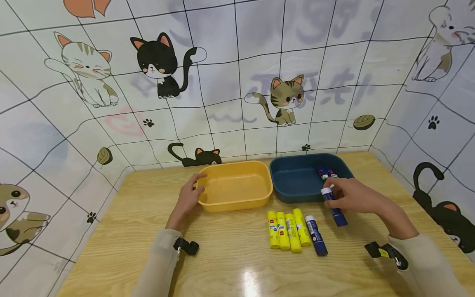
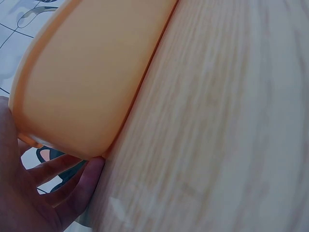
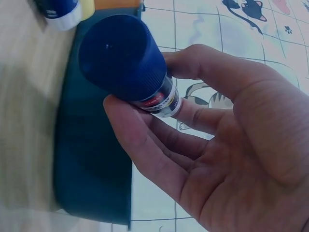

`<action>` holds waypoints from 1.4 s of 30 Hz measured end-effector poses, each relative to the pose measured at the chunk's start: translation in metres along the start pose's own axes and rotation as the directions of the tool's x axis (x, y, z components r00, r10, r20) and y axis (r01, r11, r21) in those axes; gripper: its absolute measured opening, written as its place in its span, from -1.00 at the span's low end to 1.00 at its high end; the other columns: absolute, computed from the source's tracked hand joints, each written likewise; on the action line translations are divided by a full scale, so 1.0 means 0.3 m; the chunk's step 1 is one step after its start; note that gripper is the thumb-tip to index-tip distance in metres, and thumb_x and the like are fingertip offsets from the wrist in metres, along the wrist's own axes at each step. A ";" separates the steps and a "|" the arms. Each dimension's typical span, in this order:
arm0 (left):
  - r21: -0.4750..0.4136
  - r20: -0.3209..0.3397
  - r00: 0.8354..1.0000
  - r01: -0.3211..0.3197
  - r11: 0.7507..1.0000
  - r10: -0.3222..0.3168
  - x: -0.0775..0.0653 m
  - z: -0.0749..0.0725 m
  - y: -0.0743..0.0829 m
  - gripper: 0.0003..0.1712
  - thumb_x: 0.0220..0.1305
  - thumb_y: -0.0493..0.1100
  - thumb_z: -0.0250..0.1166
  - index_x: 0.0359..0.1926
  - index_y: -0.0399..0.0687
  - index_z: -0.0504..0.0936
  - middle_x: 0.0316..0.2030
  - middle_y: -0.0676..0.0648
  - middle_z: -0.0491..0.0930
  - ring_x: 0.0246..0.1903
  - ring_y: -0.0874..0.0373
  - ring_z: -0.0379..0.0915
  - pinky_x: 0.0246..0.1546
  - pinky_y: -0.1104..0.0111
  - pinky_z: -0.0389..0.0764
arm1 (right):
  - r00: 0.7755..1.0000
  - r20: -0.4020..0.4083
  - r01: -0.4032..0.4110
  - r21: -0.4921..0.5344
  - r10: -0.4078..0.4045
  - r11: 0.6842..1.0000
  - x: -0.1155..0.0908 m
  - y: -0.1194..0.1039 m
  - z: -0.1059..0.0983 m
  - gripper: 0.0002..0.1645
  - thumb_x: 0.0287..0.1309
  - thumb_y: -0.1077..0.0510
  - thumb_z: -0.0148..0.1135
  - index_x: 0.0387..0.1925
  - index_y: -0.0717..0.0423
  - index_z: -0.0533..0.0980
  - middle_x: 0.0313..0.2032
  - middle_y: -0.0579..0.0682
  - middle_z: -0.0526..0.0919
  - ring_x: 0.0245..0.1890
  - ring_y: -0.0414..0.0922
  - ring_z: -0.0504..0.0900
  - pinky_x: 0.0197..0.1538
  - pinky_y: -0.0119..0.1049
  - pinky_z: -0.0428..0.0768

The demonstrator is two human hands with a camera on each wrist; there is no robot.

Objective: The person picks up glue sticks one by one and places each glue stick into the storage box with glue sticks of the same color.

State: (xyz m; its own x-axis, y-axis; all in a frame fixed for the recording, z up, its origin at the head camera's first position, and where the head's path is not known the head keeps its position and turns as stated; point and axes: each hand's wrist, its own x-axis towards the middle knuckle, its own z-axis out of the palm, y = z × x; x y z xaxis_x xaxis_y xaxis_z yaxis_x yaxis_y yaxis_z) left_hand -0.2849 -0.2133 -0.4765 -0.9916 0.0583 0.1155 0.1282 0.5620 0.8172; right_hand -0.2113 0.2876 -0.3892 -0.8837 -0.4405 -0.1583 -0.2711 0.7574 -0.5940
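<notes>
My left hand (image 1: pixel 189 196) grips the left end of a yellow plastic bin (image 1: pixel 237 205), thumb at the rim and other fingers against the outer wall. In my right hand (image 1: pixel 354 196), a blue glue stick (image 1: pixel 337 216) with a white end is pinched between thumb and fingers, tilted, in front of a dark blue bin (image 1: pixel 297 194). The right wrist view shows its wide blue base (image 3: pixel 116 53) toward the camera. Two more blue glue sticks (image 1: pixel 323 174) lie inside the blue bin, partly hidden by its wall and my hand.
Several yellow glue sticks (image 1: pixel 282 231) lie side by side on the wooden table (image 1: pixel 222 255), in front of the bins. Another blue glue stick (image 1: pixel 316 235) lies at their right. Behind the bins rises a cat-patterned wall covering (image 1: pixel 222 123).
</notes>
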 end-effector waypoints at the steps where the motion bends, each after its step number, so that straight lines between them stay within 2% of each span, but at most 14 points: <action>1: -0.002 -0.003 1.000 0.000 1.000 0.000 -0.001 0.001 0.000 -0.49 0.43 -0.21 0.08 0.36 0.07 0.51 0.40 -0.21 0.44 0.26 -0.17 0.45 0.08 0.11 0.59 | 1.000 -0.003 0.004 -0.006 -0.004 1.000 0.005 -0.004 -0.007 -0.47 0.26 0.09 0.38 0.14 0.25 0.43 -0.45 -0.08 0.63 -0.56 -0.07 0.62 -0.42 -0.30 0.60; 4: -0.002 -0.012 1.000 0.005 1.000 -0.005 -0.003 0.003 0.001 -0.50 0.43 -0.23 0.08 0.35 0.07 0.52 0.39 -0.21 0.45 0.23 -0.16 0.46 0.06 0.13 0.59 | 1.000 -0.008 0.021 -0.031 -0.022 0.999 0.020 -0.017 -0.034 -0.45 0.27 0.09 0.37 0.17 0.28 0.43 -0.43 -0.08 0.64 -0.57 -0.11 0.61 -0.42 -0.30 0.60; 8: -0.006 -0.007 1.000 0.009 1.000 -0.009 0.002 0.005 0.008 -0.49 0.43 -0.24 0.08 0.36 0.06 0.51 0.41 -0.19 0.43 0.30 -0.15 0.40 0.15 0.06 0.55 | 1.000 -0.004 0.029 -0.057 -0.029 0.998 0.038 -0.032 -0.073 -0.44 0.29 0.08 0.36 0.20 0.29 0.44 -0.45 -0.07 0.64 -0.59 -0.15 0.60 -0.42 -0.28 0.60; 15: -0.014 -0.006 1.000 0.008 1.000 -0.008 0.005 0.005 0.009 -0.49 0.42 -0.22 0.08 0.35 0.07 0.51 0.40 -0.20 0.43 0.28 -0.15 0.41 0.17 0.05 0.54 | 1.000 0.008 0.018 -0.048 -0.018 0.999 0.091 -0.044 -0.133 -0.48 0.33 0.10 0.33 0.19 0.25 0.43 -0.46 -0.03 0.65 -0.56 -0.10 0.63 -0.40 -0.21 0.64; 22: -0.013 -0.004 1.000 0.012 1.000 -0.012 0.004 0.006 0.003 -0.49 0.43 -0.22 0.08 0.36 0.07 0.50 0.40 -0.20 0.43 0.28 -0.14 0.40 0.18 0.05 0.53 | 1.000 -0.005 -0.012 -0.044 0.011 0.999 0.163 -0.014 -0.174 -0.46 0.36 0.08 0.30 0.23 0.25 0.39 -0.42 0.01 0.69 -0.49 -0.02 0.70 -0.32 -0.13 0.67; 27: -0.005 0.000 1.000 0.010 1.000 -0.010 0.006 0.006 -0.001 -0.49 0.43 -0.23 0.08 0.36 0.07 0.50 0.39 -0.20 0.44 0.29 -0.13 0.40 0.18 0.05 0.53 | 1.000 -0.001 -0.025 -0.077 0.025 0.997 0.203 0.006 -0.186 -0.49 0.36 0.11 0.29 0.21 0.27 0.39 -0.40 0.05 0.71 -0.50 0.03 0.72 -0.29 -0.05 0.70; 33: -0.001 -0.009 1.000 -0.003 1.000 0.003 0.012 0.005 -0.001 -0.49 0.41 -0.23 0.09 0.35 0.05 0.51 0.38 -0.21 0.46 0.29 -0.14 0.40 0.17 0.03 0.52 | 0.999 0.041 -0.030 -0.083 0.034 0.996 0.244 0.012 -0.199 -0.48 0.37 0.13 0.27 0.22 0.32 0.37 -0.41 0.08 0.70 -0.50 0.01 0.70 -0.30 -0.03 0.69; 37: 0.008 -0.016 1.000 0.006 1.000 -0.005 0.012 0.006 -0.002 -0.50 0.39 -0.22 0.10 0.33 0.07 0.52 0.35 -0.21 0.48 0.25 -0.15 0.43 0.14 0.05 0.53 | 0.995 0.080 -0.051 -0.071 0.056 0.996 0.276 0.017 -0.210 -0.49 0.37 0.13 0.27 0.21 0.31 0.36 -0.31 0.14 0.72 -0.45 -0.05 0.72 -0.26 -0.03 0.74; 42: 0.010 -0.014 1.000 0.006 1.000 -0.006 0.004 0.000 -0.003 -0.49 0.40 -0.21 0.09 0.35 0.06 0.51 0.37 -0.22 0.46 0.24 -0.16 0.43 0.14 0.05 0.55 | 0.990 0.122 -0.065 -0.060 0.072 0.996 0.325 0.023 -0.219 -0.49 0.36 0.14 0.27 0.20 0.30 0.35 -0.24 0.20 0.74 -0.40 -0.03 0.74 -0.22 -0.02 0.75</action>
State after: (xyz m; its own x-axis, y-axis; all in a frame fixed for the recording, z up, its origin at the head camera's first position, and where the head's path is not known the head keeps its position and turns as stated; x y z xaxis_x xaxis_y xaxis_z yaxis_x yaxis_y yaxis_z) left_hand -0.2863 -0.2138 -0.4771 -0.9921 0.0433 0.1181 0.1216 0.5703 0.8124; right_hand -0.3243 0.2815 -0.3567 -0.8478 -0.4401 -0.2957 -0.2353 0.8121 -0.5340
